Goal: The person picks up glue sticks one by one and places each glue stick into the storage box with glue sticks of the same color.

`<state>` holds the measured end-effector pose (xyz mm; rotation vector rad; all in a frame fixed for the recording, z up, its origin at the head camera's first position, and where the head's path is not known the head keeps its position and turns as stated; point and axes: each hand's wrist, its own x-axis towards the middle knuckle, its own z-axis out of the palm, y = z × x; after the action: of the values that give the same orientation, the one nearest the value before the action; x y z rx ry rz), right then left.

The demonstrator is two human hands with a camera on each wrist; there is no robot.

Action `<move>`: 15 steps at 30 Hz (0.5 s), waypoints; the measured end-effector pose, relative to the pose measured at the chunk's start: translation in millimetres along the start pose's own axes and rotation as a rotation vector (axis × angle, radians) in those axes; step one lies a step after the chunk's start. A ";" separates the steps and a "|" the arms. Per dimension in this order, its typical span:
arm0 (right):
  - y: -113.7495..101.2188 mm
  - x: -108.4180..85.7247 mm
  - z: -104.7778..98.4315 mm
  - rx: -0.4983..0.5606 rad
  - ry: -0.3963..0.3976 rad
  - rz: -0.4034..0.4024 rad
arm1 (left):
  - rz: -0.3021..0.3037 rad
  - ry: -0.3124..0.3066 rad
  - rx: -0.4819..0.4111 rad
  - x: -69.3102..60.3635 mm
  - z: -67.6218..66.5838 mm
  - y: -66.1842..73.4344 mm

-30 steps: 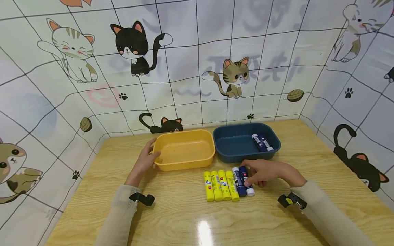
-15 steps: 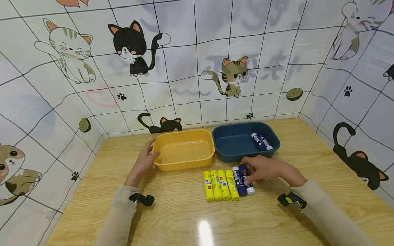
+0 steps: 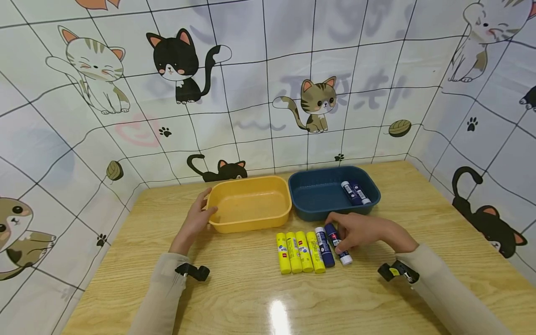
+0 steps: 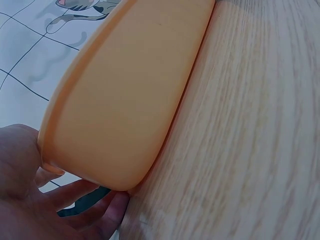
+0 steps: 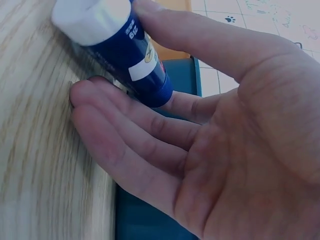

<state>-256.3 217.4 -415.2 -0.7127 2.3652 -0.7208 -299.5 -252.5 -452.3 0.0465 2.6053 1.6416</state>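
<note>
The blue glue stick (image 3: 332,233) that matters here lies at the right end of the row on the worktop (image 3: 234,288), and we see it within the right hand (image 3: 362,230), so there is no gap left to cross. Its long axis runs away from the person, the dark end far and leaning slightly left, the white end near and splayed out from the dark blue stick (image 3: 324,247) beside it. We read that grip as a light pinch, nearly closed: the thumb lies against the barrel, the index finger is by the dark end, and the other fingers reach loosely past it. Whether the stick is clear of the wood, we cannot tell. Just beyond its dark end stands the blue tray (image 3: 311,211), with two blue-and-white sticks (image 3: 355,193) at its right side; as we judge it, any move turns on that near wall, which lies straight ahead of the pinch. Leftward we find four yellow sticks (image 3: 300,252) side by side, then, behind them, the yellow tray (image 3: 251,226). The left hand (image 3: 197,215) grips its left end, thumb over the rim, well apart from our stick.
</note>
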 end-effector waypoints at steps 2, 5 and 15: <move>0.0 -0.8 -0.8 0.006 -0.006 -0.014 | -0.004 -0.002 -0.001 0.2 -0.1 1.1; -0.1 -1.6 -2.1 0.020 -0.016 -0.026 | -0.018 -0.014 -0.014 -0.9 -0.7 6.3; -0.2 -4.6 -3.7 0.031 -0.034 -0.027 | -0.037 -0.045 -0.025 -19.9 -3.4 38.9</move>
<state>-255.3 221.4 -410.9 -0.7399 2.3129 -0.7491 -280.2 -240.0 -415.0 0.0337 2.5362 1.6414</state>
